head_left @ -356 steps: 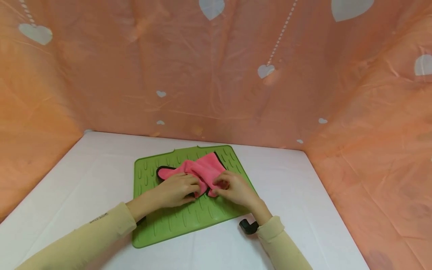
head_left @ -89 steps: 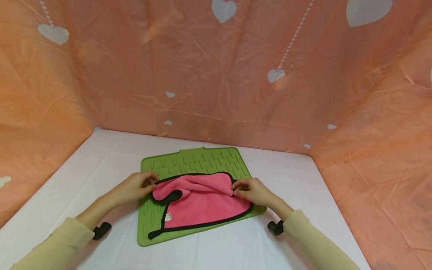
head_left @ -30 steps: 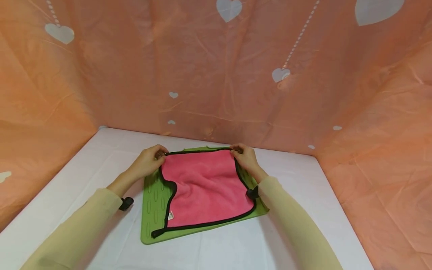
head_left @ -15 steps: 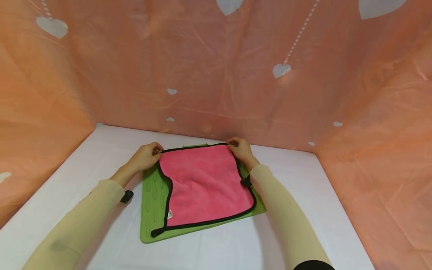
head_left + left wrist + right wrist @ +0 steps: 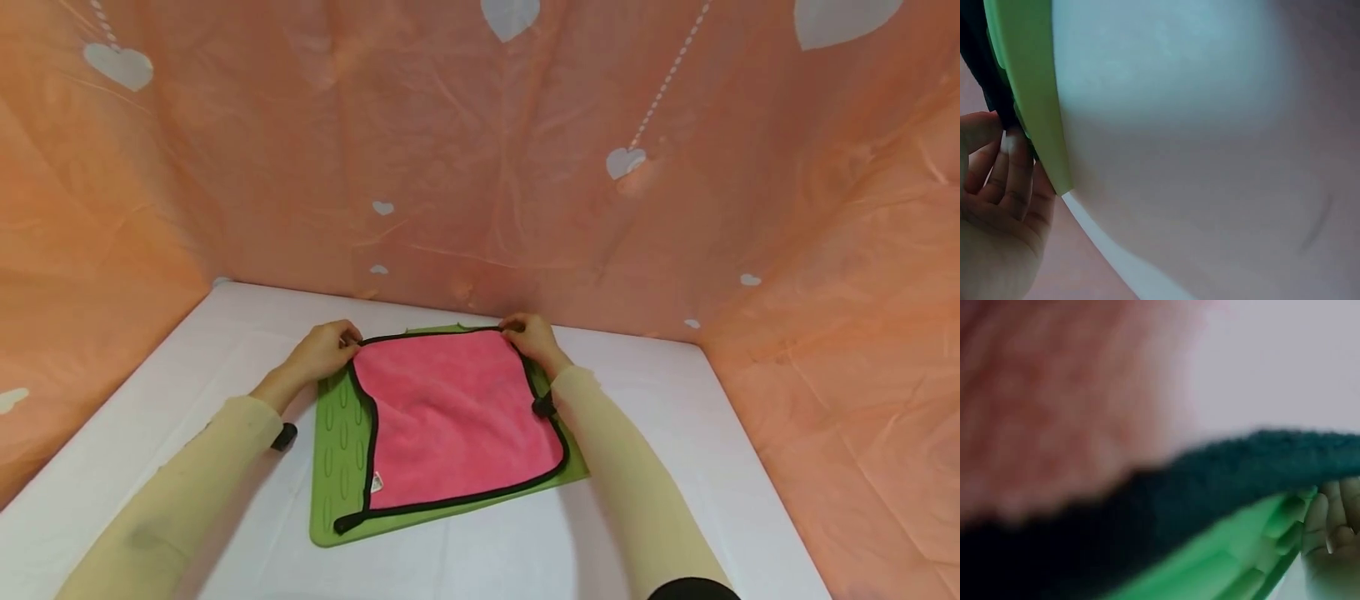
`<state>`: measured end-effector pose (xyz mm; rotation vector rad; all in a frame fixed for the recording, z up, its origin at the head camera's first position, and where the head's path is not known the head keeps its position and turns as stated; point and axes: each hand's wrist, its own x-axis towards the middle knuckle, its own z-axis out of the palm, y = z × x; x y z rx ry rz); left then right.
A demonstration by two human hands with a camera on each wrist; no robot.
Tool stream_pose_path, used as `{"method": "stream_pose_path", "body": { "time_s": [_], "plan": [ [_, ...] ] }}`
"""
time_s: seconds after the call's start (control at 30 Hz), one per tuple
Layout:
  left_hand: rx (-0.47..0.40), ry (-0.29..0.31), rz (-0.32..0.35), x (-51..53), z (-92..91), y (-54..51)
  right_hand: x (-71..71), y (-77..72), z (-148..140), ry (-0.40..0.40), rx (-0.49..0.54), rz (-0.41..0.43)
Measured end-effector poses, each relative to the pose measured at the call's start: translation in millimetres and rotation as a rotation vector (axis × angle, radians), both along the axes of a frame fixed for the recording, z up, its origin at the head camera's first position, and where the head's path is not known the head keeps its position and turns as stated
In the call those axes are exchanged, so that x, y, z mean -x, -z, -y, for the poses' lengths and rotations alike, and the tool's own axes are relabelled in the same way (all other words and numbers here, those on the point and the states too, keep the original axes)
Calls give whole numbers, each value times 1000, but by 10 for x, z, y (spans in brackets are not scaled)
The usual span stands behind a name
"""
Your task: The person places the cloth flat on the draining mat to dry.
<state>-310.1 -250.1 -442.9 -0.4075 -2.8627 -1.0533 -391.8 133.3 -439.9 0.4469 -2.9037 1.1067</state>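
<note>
A pink cloth (image 5: 450, 417) with black edging is spread over a green ridged mat (image 5: 337, 475), with mild wrinkles across its middle. My left hand (image 5: 318, 352) pinches its far left corner; in the left wrist view, the thumb and fingers of that hand (image 5: 1007, 206) meet at the black edging (image 5: 997, 100). At the far right corner, my right hand (image 5: 536, 340) pinches the cloth. The right wrist view is mostly filled by blurred pink cloth (image 5: 1066, 394) and its dark edging (image 5: 1166, 506). A black loop (image 5: 350, 522) sticks out at the near left corner, near a small white label (image 5: 377, 482).
The mat lies on a white tabletop (image 5: 675, 467), its left strip uncovered. An orange sheet with white hearts (image 5: 480, 233) stands behind and at both sides. Black camera pieces (image 5: 283, 437) are worn at the wrists.
Earlier the cloth was bunched, then partly folded over. Both hands have since drawn its far edge away toward the back, laying it out across the mat. Over the last half second little moved.
</note>
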Motion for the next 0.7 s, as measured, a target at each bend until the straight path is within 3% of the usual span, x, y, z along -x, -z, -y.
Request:
{"method": "stream_pose_path", "body": {
  "time_s": [0.13,0.37,0.57,0.7],
  "plan": [
    [1,12,-14,-40,-13,-4,-47,-70,-10,-11,-9,48],
    [67,11,-50,-200,-53,-64,-243,-288,-66,-122,-26,107],
    [102,86,-129,-446,-162,-133,-581,-345,-157,-188,-157,58],
    [152,155,-180,-635,-251,-166,-863,-302,-210,-281,-214,-9]
  ]
}}
